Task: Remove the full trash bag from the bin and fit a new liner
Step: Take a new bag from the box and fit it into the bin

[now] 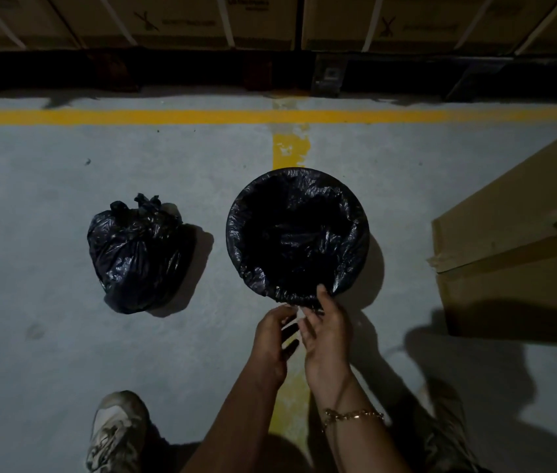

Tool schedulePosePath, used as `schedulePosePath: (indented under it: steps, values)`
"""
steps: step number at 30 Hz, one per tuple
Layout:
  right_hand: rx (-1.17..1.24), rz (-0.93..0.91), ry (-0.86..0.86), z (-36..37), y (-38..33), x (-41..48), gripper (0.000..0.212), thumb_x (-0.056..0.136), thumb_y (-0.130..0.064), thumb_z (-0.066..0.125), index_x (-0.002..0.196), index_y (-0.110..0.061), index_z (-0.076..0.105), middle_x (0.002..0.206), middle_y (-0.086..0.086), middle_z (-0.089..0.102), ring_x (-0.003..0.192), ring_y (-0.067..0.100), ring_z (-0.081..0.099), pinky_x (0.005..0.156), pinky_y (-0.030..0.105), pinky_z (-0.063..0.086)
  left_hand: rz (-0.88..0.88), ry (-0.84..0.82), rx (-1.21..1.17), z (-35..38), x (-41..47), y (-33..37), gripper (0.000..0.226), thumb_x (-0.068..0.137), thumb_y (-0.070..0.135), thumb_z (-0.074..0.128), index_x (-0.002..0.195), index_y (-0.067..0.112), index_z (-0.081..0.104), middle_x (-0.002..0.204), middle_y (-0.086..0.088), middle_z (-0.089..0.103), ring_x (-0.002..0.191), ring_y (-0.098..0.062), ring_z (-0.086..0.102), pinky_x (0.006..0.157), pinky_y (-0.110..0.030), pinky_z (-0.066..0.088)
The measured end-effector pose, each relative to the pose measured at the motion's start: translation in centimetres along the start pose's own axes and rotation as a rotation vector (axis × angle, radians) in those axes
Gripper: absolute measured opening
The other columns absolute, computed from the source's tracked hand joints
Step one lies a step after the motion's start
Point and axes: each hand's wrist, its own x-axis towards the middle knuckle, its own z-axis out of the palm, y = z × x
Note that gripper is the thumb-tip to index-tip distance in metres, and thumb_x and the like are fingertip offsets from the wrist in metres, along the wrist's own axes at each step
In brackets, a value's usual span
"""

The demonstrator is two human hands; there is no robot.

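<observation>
Dim storage area with a painted concrete floor.

A grey floor [65, 336] carries a yellow line [168, 117] running across, met by a worn yellow stripe [290, 145]. Strapped cardboard boxes [174, 22] sit on dark pallets [133, 71] along the far edge. Another cardboard box [515, 254] stands at right, casting shadow.

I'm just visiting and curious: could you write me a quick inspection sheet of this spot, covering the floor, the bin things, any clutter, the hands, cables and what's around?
Surface: grey concrete floor with yellow lines.
Job's things: tied full trash bag on the floor, left of the bin; bin lined with a black liner folded over its rim.
Clutter: cardboard box at right.
Grippers: left hand open just below the rim; right hand with fingers at the liner's near edge, grip unclear.
Cables: nothing seen.
Surroundings: strapped cartons stacked beyond; shoes at bottom.
</observation>
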Motion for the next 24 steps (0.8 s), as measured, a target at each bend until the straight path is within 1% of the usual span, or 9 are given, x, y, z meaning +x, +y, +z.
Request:
schedulePosePath:
  steps: [3,5,9,11,13,16,19,21,24]
  values:
    - [0.003,-0.042,0.048,0.7,-1.3,-0.1,0.036,0.085,-0.009,0.077,0.117,-0.009,0.059,0.096,0.013,0.064,0.081,0.023,0.06,0.075,0.034,0.052,0.202,0.282,0.052,-2.1,1.2,2.3,0.015,0.097,0.015,0.051,0.096,0.016,0.066,0.102,-0.007,0.065,0.093,-0.025,0.06,0.076,-0.035,0.045]
    - [0.051,-0.056,0.112,0.5,-3.0,0.0,0.032,0.085,0.001,0.073,0.108,-0.017,0.059,0.104,0.013,0.066,0.086,0.021,0.062,0.071,0.029,0.052,0.406,0.446,0.116,-3.3,2.0,5.7,0.014,0.097,0.018,0.053,0.086,0.018,0.06,0.094,-0.008,0.062,0.092,-0.027,0.058,0.079,-0.037,0.042]
    - [-0.08,-0.058,-0.032,-1.6,-8.5,1.4,0.032,0.088,-0.002,0.067,0.118,-0.013,0.065,0.088,0.006,0.062,0.076,0.014,0.055,0.066,0.027,0.048,0.671,0.303,0.25,-2.8,3.4,14.0,0.007,0.097,0.021,0.057,0.096,0.019,0.063,0.096,-0.001,0.063,0.093,-0.02,0.056,0.084,-0.034,0.041]
    - [-0.192,0.0,-0.098,-1.6,-11.9,2.1,0.032,0.089,-0.001,0.066,0.118,-0.014,0.066,0.092,0.001,0.064,0.083,0.013,0.057,0.075,0.028,0.049,0.645,0.132,0.34,-1.5,3.6,17.1,0.011,0.101,0.025,0.054,0.106,0.021,0.062,0.102,0.001,0.063,0.091,-0.017,0.059,0.081,-0.033,0.044]
    - [-0.276,-0.016,-0.159,-0.9,-14.9,3.0,0.022,0.09,0.0,0.064,0.102,-0.018,0.067,0.096,-0.001,0.07,0.085,0.012,0.063,0.077,0.029,0.05,0.536,0.009,0.375,-0.5,3.6,18.3,0.01,0.101,0.021,0.052,0.103,0.023,0.062,0.095,0.001,0.064,0.082,-0.017,0.061,0.073,-0.03,0.05]
    - [-0.403,-0.098,-0.189,0.7,-18.2,4.9,0.015,0.088,-0.005,0.069,0.095,-0.017,0.065,0.069,-0.005,0.068,0.047,0.003,0.06,0.043,0.02,0.044,0.442,-0.008,0.402,-0.8,2.8,17.4,0.022,0.092,0.0,0.051,0.105,0.016,0.061,0.089,-0.006,0.066,0.073,-0.019,0.064,0.061,-0.029,0.056]
    - [-0.49,-0.032,-0.184,2.1,-19.8,5.4,0.013,0.088,-0.017,0.074,0.099,-0.015,0.067,0.057,-0.007,0.067,0.036,0.002,0.056,0.035,0.015,0.038,0.429,0.049,0.316,-2.4,1.5,14.4,0.021,0.093,-0.002,0.052,0.108,0.011,0.058,0.091,-0.009,0.066,0.077,-0.019,0.066,0.059,-0.031,0.058]
    - [-0.534,-0.011,-0.183,3.0,-19.8,5.8,0.02,0.086,-0.027,0.077,0.097,-0.013,0.068,0.055,-0.004,0.064,0.04,0.008,0.058,0.042,0.017,0.045,0.435,0.064,0.256,-3.1,0.7,12.6,0.016,0.095,0.0,0.054,0.108,0.01,0.057,0.094,-0.009,0.064,0.081,-0.02,0.064,0.068,-0.036,0.061]
    - [-0.592,-0.03,-0.175,4.6,-19.4,5.5,0.024,0.086,-0.03,0.077,0.098,-0.01,0.07,0.077,0.003,0.068,0.063,0.019,0.067,0.06,0.03,0.058,0.46,0.093,0.232,-3.5,0.6,11.5,0.015,0.097,0.002,0.055,0.109,0.01,0.055,0.098,-0.009,0.063,0.086,-0.023,0.064,0.075,-0.042,0.061]
